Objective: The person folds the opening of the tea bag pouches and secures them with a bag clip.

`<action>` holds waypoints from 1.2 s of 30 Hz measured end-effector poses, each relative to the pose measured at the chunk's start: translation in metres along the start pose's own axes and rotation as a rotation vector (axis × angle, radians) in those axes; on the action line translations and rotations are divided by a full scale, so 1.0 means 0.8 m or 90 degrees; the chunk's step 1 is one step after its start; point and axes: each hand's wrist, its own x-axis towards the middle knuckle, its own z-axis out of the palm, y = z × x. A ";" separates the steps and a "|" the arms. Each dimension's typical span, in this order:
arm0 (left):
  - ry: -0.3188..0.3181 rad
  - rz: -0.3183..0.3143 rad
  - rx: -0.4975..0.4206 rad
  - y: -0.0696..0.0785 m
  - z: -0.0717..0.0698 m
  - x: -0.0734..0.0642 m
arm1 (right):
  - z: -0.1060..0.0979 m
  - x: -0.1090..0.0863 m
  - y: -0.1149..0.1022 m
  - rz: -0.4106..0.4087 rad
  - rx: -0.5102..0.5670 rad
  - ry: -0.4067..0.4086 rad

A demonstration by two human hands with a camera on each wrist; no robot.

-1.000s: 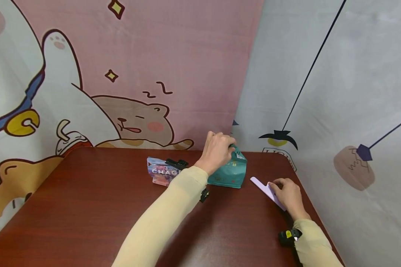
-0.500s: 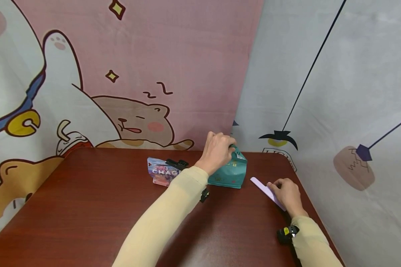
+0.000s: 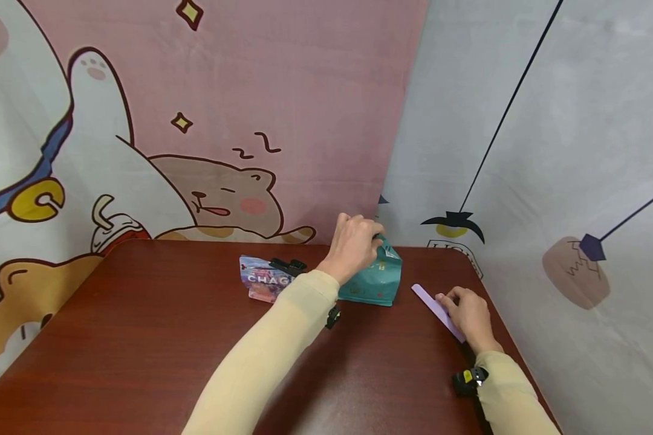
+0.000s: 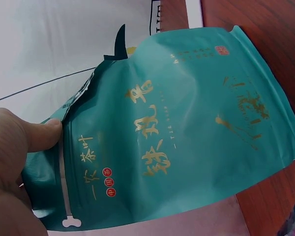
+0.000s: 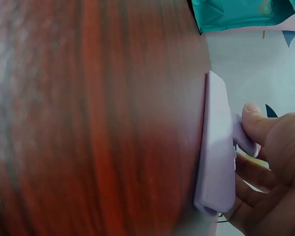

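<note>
My left hand [image 3: 355,246] pinches the top of a teal tea bag [image 3: 371,283], which stands near the table's back edge. In the left wrist view, the thumb [image 4: 44,135] presses beside a pale strip across the bag's upper end; the other fingertips are hidden behind it. Over at the right, my right hand [image 3: 470,317] holds a light purple bar [image 3: 432,307] by the short handle [image 5: 243,135] projecting from its middle. Thumb and fingers sit on either side of that handle. The bar's long edge runs close along the tabletop.
A pink and blue CHAGEE pouch [image 3: 261,280] stands left of the tea bag, partly covered by my left arm and a black wrist device [image 3: 288,266]. The reddish-brown table [image 3: 158,338] ends at printed cloth hangings [image 3: 326,121] behind and on the right.
The purple bar has turned slightly in my right hand, its far end shifting a little right and back. My left hand and the tea bag stay in place.
</note>
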 end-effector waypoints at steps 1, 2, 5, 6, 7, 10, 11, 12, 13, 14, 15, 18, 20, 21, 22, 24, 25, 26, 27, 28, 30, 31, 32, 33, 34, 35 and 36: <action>-0.001 -0.001 0.001 0.000 0.000 0.000 | 0.000 0.000 0.000 -0.003 0.000 -0.001; -0.002 -0.001 0.001 0.000 0.000 0.000 | -0.001 0.000 -0.001 -0.008 0.000 -0.003; -0.003 -0.002 0.001 0.000 -0.001 0.000 | -0.001 -0.002 -0.001 -0.025 -0.002 -0.016; -0.004 -0.002 0.001 0.000 -0.001 0.000 | -0.001 -0.002 -0.002 -0.031 -0.002 -0.020; -0.004 -0.002 0.001 0.000 -0.001 0.000 | -0.001 -0.003 -0.002 -0.038 -0.003 -0.023; -0.005 -0.003 0.002 0.001 0.000 0.000 | 0.000 -0.004 -0.003 -0.051 -0.002 -0.034; -0.004 -0.003 0.002 0.001 0.000 0.000 | -0.001 -0.004 -0.003 -0.054 -0.002 -0.037; -0.004 -0.003 0.003 0.001 0.000 0.000 | -0.001 -0.004 -0.003 -0.054 -0.003 -0.040; -0.004 -0.003 0.003 0.001 0.000 0.000 | -0.002 -0.004 -0.004 -0.055 -0.005 -0.044; -0.003 -0.003 0.003 0.001 0.000 0.000 | -0.003 -0.004 -0.005 -0.056 -0.008 -0.046; -0.003 -0.003 0.002 0.001 0.001 0.000 | -0.004 -0.003 -0.006 -0.059 -0.012 -0.047; -0.001 -0.001 0.002 0.000 0.001 -0.001 | -0.008 -0.002 -0.010 -0.068 -0.024 -0.046; 0.000 0.000 0.002 0.000 0.000 0.000 | -0.010 -0.002 -0.013 -0.073 -0.031 -0.047; 0.000 0.000 0.002 0.000 0.000 0.000 | -0.012 -0.001 -0.014 -0.072 -0.033 -0.049; -0.001 -0.001 0.002 0.000 0.000 0.000 | -0.013 -0.001 -0.015 -0.071 -0.033 -0.054; 0.000 -0.001 0.001 0.000 0.000 0.000 | -0.015 0.000 -0.016 -0.071 -0.033 -0.061; 0.001 -0.001 0.001 0.000 0.000 0.000 | -0.015 0.000 -0.017 -0.070 -0.031 -0.063; 0.001 -0.001 0.000 0.000 0.000 0.000 | -0.016 0.000 -0.017 -0.071 -0.032 -0.063; 0.002 -0.001 -0.001 0.000 0.000 0.000 | -0.017 0.000 -0.018 -0.071 -0.031 -0.063; 0.003 -0.001 -0.001 0.000 0.000 0.000 | -0.017 -0.001 -0.019 -0.071 -0.030 -0.061; 0.005 0.000 -0.001 0.000 0.001 0.000 | -0.017 -0.002 -0.021 -0.070 -0.028 -0.057; 0.005 -0.001 -0.001 0.000 0.000 0.000 | -0.018 -0.002 -0.022 -0.071 -0.027 -0.056; 0.005 -0.001 -0.001 0.000 0.001 0.000 | -0.018 -0.003 -0.023 -0.071 -0.027 -0.053; 0.005 -0.001 0.000 0.000 0.001 0.000 | -0.018 -0.003 -0.024 -0.072 -0.027 -0.051; 0.004 -0.001 0.001 0.000 0.001 0.000 | -0.018 -0.004 -0.024 -0.073 -0.026 -0.049; 0.004 -0.001 0.001 0.000 0.001 0.000 | -0.018 -0.004 -0.024 -0.075 -0.026 -0.047; 0.004 0.000 0.002 0.000 0.001 0.000 | -0.018 -0.004 -0.024 -0.077 -0.027 -0.044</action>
